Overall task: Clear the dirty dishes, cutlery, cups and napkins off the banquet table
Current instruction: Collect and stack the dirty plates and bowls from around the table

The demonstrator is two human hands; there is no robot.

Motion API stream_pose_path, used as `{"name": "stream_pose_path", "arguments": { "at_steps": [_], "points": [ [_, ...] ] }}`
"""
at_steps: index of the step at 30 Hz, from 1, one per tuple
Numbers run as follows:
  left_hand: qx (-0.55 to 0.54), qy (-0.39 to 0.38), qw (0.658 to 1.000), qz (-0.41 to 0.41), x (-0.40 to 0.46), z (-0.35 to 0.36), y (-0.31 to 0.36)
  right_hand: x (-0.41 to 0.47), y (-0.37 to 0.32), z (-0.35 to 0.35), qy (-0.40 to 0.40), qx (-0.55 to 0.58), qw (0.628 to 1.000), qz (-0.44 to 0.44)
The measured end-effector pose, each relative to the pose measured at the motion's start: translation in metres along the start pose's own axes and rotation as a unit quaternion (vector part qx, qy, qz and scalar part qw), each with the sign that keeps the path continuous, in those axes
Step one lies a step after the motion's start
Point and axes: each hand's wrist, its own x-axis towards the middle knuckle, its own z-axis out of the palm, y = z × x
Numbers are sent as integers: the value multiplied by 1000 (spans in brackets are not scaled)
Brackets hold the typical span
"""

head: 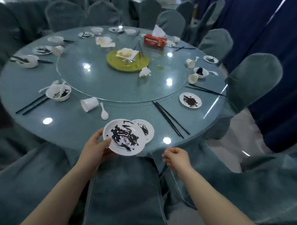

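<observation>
The left hand (pixel 94 148) grasps a white plate (pixel 122 138) smeared with dark sauce. A second soiled plate (pixel 144 129) lies beneath it at the table (pixel 68 126) edge. The right hand (pixel 175 158) hangs loosely curled, holding nothing

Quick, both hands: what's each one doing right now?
Left hand: grips the rim of the dirty plate stack at the table's near edge.
Right hand: holds nothing, fingers loosely curled, just off the table edge.

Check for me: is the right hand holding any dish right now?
No. The right hand hangs loosely curled and holds nothing beside the table edge, while the left hand grips the stained plate.
</observation>
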Motion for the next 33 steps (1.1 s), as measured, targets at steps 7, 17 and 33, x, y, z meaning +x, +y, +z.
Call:
{"name": "stream_pose_path", "arguments": {
  "at_steps": [7,17,33],
  "points": [
    [-45,148,988,11,-19,-2,-13,100,-15,45,-70,-67,995,-12],
    [-130,321,936,58,-109,22,-44,128,-26,55,-130,-137,982,-7],
    [-159,222,951,144,-243,167,-86,-65,-28,-135,-363,-80,911,-178]
  ]
}}
